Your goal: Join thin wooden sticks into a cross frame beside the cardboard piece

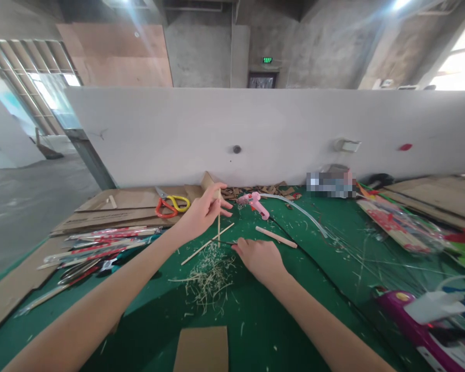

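Observation:
My left hand pinches a thin wooden stick, which stands nearly upright above the green table. Some of its fingers are stretched out. Lower and to the right, my right hand is closed round a slim dark tool, whose tip points left toward the stick; its handle is hidden in the fingers. Behind them a second thin stick lies slantwise on the table. A pile of curled wood shavings spreads below both hands.
A pink glue gun lies beyond my right hand, its dark cord running right. Nearby is a thicker wooden rod. Scissors rest on cardboard, packaged sticks lie left, a purple power strip right, and a cardboard piece in front.

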Demonstrator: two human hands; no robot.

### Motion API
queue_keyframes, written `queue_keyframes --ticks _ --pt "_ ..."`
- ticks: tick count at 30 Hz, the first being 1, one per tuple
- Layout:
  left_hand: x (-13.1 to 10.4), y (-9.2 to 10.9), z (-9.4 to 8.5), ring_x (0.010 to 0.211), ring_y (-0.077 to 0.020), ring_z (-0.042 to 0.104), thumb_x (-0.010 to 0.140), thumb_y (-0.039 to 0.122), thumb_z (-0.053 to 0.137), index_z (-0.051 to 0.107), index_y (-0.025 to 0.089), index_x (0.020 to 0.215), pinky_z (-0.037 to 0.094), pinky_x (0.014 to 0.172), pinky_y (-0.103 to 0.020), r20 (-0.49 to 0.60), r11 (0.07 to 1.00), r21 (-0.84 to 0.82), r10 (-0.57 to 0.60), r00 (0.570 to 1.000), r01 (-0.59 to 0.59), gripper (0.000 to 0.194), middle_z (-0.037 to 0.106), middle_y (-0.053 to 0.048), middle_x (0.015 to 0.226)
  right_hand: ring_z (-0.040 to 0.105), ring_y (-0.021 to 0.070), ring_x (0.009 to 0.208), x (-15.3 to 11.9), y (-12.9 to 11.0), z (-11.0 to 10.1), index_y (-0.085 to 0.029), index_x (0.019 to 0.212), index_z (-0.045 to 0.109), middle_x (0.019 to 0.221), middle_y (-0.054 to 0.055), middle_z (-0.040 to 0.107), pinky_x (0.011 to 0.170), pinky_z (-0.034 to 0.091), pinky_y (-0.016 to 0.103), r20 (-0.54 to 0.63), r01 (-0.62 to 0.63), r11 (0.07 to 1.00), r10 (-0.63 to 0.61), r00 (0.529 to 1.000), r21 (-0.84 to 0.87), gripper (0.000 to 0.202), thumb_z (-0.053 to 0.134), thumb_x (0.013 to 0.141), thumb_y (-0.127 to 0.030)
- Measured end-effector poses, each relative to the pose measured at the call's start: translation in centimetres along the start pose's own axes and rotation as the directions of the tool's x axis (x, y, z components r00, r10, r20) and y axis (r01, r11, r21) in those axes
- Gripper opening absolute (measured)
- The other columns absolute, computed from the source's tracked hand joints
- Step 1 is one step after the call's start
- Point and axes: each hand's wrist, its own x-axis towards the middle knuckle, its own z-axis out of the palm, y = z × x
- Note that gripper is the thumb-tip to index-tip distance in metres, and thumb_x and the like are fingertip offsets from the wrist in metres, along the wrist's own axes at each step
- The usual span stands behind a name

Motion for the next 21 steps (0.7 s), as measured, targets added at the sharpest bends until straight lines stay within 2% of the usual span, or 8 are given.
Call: queue_keyframes --ticks 4,8,14,21 --pt "-0.02 -0.03 -0.05 0.08 -0.017 0.066 0.091 0.026 0.034 0.031 0.021 0.126 0.049 0.078 -0.031 0.01 1.0 -0.011 0.004 1.0 -0.003 0.036 0.065 -0.01 0.1 0.055 0.0111 0.052 0.06 0.04 -0.26 -0.019 0.08 0.056 0.061 0.004 0.062 0.048 0.016 0.023 -0.06 -0.124 0.992 0.123 0.991 -0.027 0.042 0.022 0.094 -0.041" --pt "-0.01 0.17 -0.13 0.08 -0.0173 0.066 0.092 0.028 0.033 0.03 0.02 0.126 0.049 0.08 -0.034 0.001 1.0 -0.011 -0.012 1.0 0.012 0.035 0.064 -0.011 0.099 0.053 0.0108 0.048 -0.09 -0.14 -0.17 -0.02 0.076 0.056 0.059 0.002 0.062 0.048 0.016 0.023 0.031 -0.07 0.998 0.07 0.997 0.005 0.041 0.026 0.093 -0.043" --pt "0.09 0.05 -0.14 0.08 -0.0167 0.066 0.092 0.028 0.033 0.031 0.021 0.125 0.05 0.078 -0.033 0.003 1.0 -0.001 -0.021 1.0 0.021 0.034 0.064 -0.01 0.098 0.055 0.0117 0.051 0.49 -0.07 -0.54 -0.021 0.081 0.056 0.06 0.002 0.062 0.048 0.015 0.024 -0.058 -0.142 0.99 0.142 0.988 0.002 0.045 0.02 0.094 -0.044" --pt "0.18 -0.08 -0.33 0.079 -0.0177 0.066 0.092 0.029 0.033 0.029 0.019 0.126 0.05 0.078 -0.035 0.002 0.999 -0.004 -0.04 0.999 0.04 0.036 0.064 -0.011 0.097 0.054 0.012 0.047 0.08 -0.46 -0.06 -0.021 0.077 0.055 0.058 0.001 0.063 0.048 0.014 0.023 0.078 -0.105 0.994 0.103 0.992 0.02 0.039 0.028 0.092 -0.046"
